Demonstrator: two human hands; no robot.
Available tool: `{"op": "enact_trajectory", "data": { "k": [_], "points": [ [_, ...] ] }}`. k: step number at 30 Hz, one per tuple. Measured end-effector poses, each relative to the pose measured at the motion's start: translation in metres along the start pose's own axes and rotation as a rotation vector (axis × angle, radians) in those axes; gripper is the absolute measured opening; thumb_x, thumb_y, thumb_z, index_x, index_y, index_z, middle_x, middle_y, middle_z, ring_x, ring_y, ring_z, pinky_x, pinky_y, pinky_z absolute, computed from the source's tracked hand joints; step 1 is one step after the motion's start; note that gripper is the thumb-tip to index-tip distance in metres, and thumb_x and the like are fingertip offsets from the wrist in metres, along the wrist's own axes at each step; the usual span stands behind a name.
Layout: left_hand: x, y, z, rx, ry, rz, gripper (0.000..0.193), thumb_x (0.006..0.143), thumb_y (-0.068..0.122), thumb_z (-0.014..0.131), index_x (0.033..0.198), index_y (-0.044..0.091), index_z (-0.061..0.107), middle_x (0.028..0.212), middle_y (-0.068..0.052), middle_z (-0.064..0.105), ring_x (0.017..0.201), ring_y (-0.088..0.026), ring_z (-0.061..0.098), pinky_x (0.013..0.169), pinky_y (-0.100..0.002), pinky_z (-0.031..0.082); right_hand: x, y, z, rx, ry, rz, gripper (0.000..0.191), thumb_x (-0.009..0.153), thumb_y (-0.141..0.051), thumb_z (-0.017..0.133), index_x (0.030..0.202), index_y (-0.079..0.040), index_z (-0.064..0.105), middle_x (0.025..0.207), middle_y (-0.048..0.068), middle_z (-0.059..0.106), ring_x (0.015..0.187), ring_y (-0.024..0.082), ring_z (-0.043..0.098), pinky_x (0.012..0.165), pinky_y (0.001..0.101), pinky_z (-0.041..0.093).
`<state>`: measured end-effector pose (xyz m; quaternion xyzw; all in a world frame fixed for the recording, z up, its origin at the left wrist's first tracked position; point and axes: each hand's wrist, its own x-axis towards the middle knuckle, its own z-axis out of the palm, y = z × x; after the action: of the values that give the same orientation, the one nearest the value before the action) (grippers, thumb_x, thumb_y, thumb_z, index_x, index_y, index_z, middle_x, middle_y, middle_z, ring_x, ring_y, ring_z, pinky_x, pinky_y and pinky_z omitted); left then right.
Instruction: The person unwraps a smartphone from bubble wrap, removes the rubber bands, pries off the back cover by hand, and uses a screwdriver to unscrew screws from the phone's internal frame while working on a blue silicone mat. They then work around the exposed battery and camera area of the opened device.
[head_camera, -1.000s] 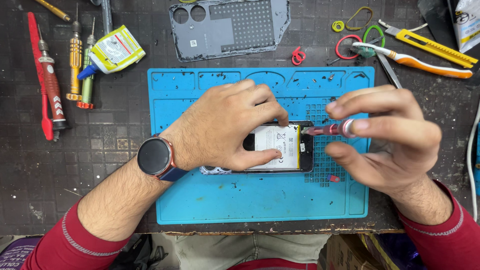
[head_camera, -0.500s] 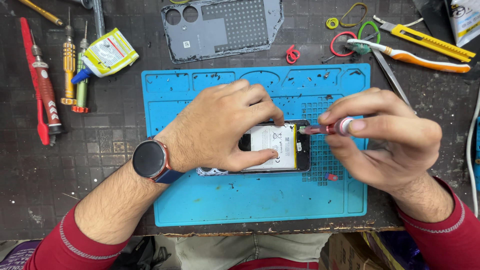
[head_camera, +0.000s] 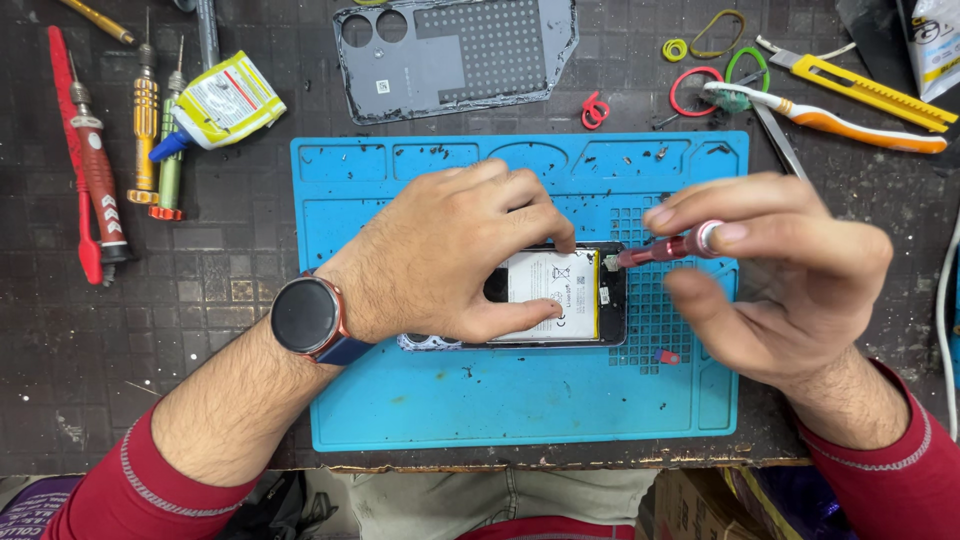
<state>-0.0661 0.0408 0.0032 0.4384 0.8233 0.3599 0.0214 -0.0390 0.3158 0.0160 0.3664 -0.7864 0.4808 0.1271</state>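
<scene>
An opened phone (head_camera: 565, 295) lies on a blue work mat (head_camera: 520, 390), its white battery showing. My left hand (head_camera: 450, 255) lies over the phone's left part and grips it by its edges. My right hand (head_camera: 780, 270) holds a small red screwdriver (head_camera: 665, 248) between thumb and fingers. The screwdriver's tip touches the phone's upper right corner. A dark round watch sits on my left wrist.
The phone's grey back cover (head_camera: 455, 55) lies beyond the mat. Several screwdrivers (head_camera: 95, 175) and a glue bottle (head_camera: 220, 105) lie at the left. Rubber bands (head_camera: 695, 90), a toothbrush (head_camera: 820, 112), tweezers and a yellow cutter (head_camera: 860, 88) lie at the right.
The hands have hardly shifted. My right hand's fingers have turned a little on the screwdriver, whose tip stays at the phone's corner.
</scene>
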Motion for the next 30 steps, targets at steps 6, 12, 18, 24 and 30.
{"op": "enact_trajectory", "data": {
  "k": [6, 12, 18, 24, 30],
  "points": [
    [0.0, -0.0002, 0.0003, 0.0, 0.0, 0.002, 0.036, 0.082, 0.037, 0.082, 0.106, 0.014, 0.069, 0.099, -0.004, 0.061, 0.095, -0.026, 0.062, 0.078, -0.04, 0.053, -0.0004, -0.0029, 0.0008, 0.016, 0.019, 0.059, 0.038, 0.092, 0.004, 0.071, 0.115, -0.003, 0.041, 0.104, 0.019, 0.062, 0.092, 0.027, 0.071, 0.08, 0.0374, 0.066],
    [0.0002, -0.0006, -0.0002, 0.004, 0.0, 0.006, 0.036, 0.081, 0.036, 0.082, 0.106, 0.014, 0.069, 0.099, -0.004, 0.061, 0.094, -0.026, 0.061, 0.078, -0.039, 0.053, -0.0008, -0.0018, -0.0017, -0.027, -0.021, -0.014, 0.041, 0.089, 0.0, 0.076, 0.115, -0.004, 0.044, 0.101, 0.019, 0.063, 0.097, 0.03, 0.071, 0.079, 0.0383, 0.063],
    [0.0, -0.0001, 0.0006, 0.007, 0.002, 0.008, 0.036, 0.081, 0.036, 0.082, 0.106, 0.014, 0.069, 0.099, -0.004, 0.061, 0.094, -0.026, 0.061, 0.078, -0.04, 0.053, -0.0036, -0.0012, 0.0001, -0.005, 0.014, 0.022, 0.037, 0.094, 0.006, 0.069, 0.116, -0.002, 0.041, 0.105, 0.019, 0.065, 0.095, 0.03, 0.074, 0.077, 0.0351, 0.063],
    [-0.0007, -0.0004, 0.0008, 0.003, 0.006, 0.007, 0.036, 0.082, 0.037, 0.081, 0.107, 0.014, 0.069, 0.099, -0.004, 0.061, 0.095, -0.026, 0.062, 0.077, -0.039, 0.053, 0.0002, -0.0045, -0.0008, -0.043, -0.022, -0.015, 0.043, 0.089, -0.001, 0.081, 0.116, -0.005, 0.048, 0.106, 0.018, 0.065, 0.098, 0.031, 0.071, 0.08, 0.037, 0.062],
    [-0.0004, -0.0004, 0.0015, 0.003, 0.009, 0.005, 0.035, 0.082, 0.037, 0.081, 0.107, 0.014, 0.069, 0.099, -0.004, 0.061, 0.095, -0.026, 0.062, 0.077, -0.039, 0.053, -0.0013, -0.0059, 0.0001, 0.02, -0.027, 0.051, 0.039, 0.09, 0.007, 0.072, 0.116, -0.002, 0.045, 0.107, 0.022, 0.066, 0.094, 0.03, 0.073, 0.08, 0.0374, 0.064]
  ]
}}
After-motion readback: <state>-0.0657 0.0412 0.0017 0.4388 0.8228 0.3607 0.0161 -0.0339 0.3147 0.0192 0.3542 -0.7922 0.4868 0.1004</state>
